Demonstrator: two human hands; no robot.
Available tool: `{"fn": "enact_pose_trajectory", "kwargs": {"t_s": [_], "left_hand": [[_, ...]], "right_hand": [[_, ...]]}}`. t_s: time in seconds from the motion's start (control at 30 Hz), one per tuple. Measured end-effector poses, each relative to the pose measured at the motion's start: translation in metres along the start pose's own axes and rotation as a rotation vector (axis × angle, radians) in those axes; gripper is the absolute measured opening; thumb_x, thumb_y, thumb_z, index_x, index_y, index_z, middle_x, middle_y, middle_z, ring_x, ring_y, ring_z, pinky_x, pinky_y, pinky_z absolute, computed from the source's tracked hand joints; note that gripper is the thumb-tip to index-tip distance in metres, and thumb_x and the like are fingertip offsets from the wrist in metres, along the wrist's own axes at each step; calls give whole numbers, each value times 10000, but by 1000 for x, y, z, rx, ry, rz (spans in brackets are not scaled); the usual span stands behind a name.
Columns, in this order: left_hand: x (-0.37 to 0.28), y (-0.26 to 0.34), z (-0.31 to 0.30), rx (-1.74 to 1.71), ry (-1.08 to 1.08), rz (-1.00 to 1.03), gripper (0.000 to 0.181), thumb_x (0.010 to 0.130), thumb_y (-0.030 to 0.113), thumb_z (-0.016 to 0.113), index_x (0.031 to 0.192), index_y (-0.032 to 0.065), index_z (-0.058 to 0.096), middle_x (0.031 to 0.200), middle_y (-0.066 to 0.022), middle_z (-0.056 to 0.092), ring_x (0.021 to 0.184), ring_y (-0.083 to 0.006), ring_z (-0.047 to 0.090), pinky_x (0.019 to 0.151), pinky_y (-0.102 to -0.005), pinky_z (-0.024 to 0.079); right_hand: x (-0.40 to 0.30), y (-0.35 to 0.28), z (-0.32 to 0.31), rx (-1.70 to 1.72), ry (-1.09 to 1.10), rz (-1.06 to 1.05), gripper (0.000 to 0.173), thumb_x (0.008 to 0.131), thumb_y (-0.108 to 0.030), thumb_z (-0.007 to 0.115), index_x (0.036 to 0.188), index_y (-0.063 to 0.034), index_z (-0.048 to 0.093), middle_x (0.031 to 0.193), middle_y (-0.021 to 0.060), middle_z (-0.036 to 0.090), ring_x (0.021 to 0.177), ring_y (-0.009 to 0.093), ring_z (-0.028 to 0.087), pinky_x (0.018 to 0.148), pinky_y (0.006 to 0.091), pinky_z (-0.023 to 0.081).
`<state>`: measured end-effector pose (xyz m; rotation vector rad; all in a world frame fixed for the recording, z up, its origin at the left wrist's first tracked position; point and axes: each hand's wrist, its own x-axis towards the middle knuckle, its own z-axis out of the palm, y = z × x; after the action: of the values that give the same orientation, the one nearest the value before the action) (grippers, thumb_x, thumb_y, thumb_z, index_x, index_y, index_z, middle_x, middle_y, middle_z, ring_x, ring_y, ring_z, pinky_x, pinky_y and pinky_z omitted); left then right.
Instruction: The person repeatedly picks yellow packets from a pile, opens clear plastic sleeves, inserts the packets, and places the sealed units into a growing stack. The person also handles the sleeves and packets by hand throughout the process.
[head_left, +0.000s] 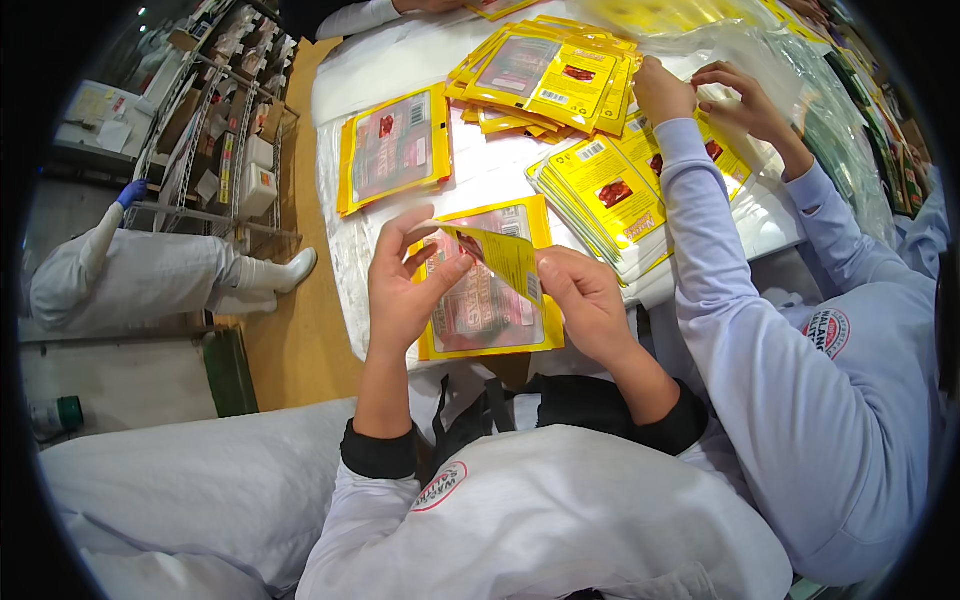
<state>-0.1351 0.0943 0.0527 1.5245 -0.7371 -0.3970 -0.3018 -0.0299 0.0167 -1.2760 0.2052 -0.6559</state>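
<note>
My left hand pinches the left end of a yellow printed label between thumb and fingers. At the label's right end, my right hand grips the edge near its barcode. The label is bent and held tilted above a yellow-bordered plastic pouch with a clear window. That pouch lies flat at the near edge of the table, partly covered by my hands and the label. Whether the label's backing is still on cannot be told.
Pouches form a stack at the left and a larger pile farther back. Labels are stacked to the right. A co-worker's hands work close beside them. Wire shelving and another person are at far left.
</note>
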Motion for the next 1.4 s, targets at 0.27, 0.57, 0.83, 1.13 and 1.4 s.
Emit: {"fn": "enact_pose_trajectory", "kwargs": {"t_s": [0.27,0.57,0.83,1.13,1.4], "left_hand": [[11,-17,-64,-202,79,71,177,928,2,650,1103,17,626,1006,-47,666,832,-81,626,734,-229,515],[0,-32,-59,-425,-42,-259,435,918,-21,612,1303,104,453,1197,-33,574,859,-101,623,546,-194,475],[-16,-62,-45,25,74,-318,428,876,-10,689,1238,36,464,1164,-83,571,886,-119,635,616,-208,562],[-24,-60,-43,110,102,-336,448,851,-11,713,1228,17,473,1162,-92,568,918,-142,648,648,-232,592],[-22,-56,-43,158,83,-353,457,847,-6,719,1242,15,490,1156,-82,574,923,-137,648,645,-226,591]], "right_hand": [[16,12,-9,-87,7,22,439,1041,-299,479,1316,36,553,1343,161,582,1262,289,556,1050,386,445],[0,53,9,-1352,-309,-229,587,920,-430,606,1359,-43,555,1479,195,463,1418,381,376,1147,580,271],[-2,38,-15,-1455,-241,-169,821,873,-579,615,1410,28,485,1527,176,412,1444,355,343,1141,470,337],[-2,41,-14,-1484,-244,-186,846,876,-599,593,1417,41,474,1530,174,410,1440,356,349,1140,473,336],[-2,38,-14,-1491,-256,-163,856,881,-603,587,1428,42,459,1535,177,403,1442,357,346,1145,479,327]]}}
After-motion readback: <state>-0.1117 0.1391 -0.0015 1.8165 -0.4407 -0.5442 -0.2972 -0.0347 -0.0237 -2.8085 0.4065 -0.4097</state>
